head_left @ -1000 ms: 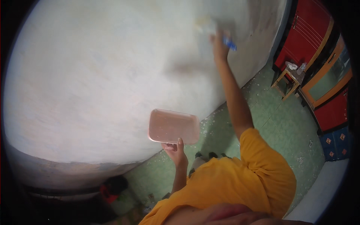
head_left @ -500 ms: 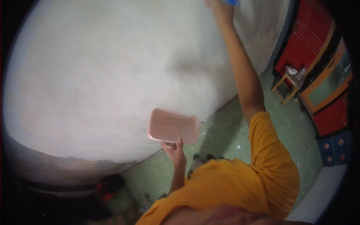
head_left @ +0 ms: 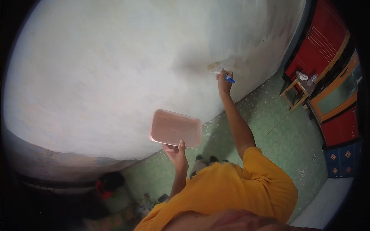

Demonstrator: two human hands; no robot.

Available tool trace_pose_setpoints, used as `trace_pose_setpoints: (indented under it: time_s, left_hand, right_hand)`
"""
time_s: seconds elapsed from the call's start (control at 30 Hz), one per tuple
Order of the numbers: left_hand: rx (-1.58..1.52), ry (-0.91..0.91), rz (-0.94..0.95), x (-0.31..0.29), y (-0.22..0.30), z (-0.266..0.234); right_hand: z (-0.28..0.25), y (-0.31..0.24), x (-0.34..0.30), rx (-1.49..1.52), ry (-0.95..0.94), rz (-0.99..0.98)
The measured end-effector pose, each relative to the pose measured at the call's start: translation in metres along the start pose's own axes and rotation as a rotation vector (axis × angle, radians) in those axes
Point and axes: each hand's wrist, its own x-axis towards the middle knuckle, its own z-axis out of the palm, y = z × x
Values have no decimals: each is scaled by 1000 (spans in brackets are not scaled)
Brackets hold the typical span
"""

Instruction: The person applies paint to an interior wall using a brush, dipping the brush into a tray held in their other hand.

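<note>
My left hand [head_left: 177,153] grips the near edge of a shallow pink plastic tub [head_left: 176,128], thumb over the rim and fingers beneath. The tub is tilted so that its pale pinkish inside shows; how much it holds I cannot tell. Up and to the right, my right hand [head_left: 224,81] is closed around a paintbrush [head_left: 229,79] with a blue handle. The brush's pale bristles are at the whitish wall [head_left: 115,77], where the surface looks patchy and greyer to the right.
Green floor tiles [head_left: 269,127] with white spatters run along the wall's foot. At the right stand a small wooden stool [head_left: 300,86] with crumpled white things on it and a red cabinet [head_left: 322,42]. A dark and red object [head_left: 106,185] lies at the lower left.
My right hand has come down the wall with the paintbrush, from the top edge of the view to about mid-height. The tub in my left hand has barely shifted.
</note>
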Motion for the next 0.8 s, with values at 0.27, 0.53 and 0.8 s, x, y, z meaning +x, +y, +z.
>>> trace_pose_setpoints:
  time_s: [0.27, 0.53, 0.8]
  left_hand:
    - [96, -12, 75, -1, -10, -10]
    - [54, 20, 14, -8, -2, -4]
    - [37, 19, -21, -5, 4, 5]
  right_hand:
    - [74, -190, 67, 124, -93, -483]
    - [104, -228, 53, 553, -203, -487]
    - [-10, 45, -7, 174, 12, -15]
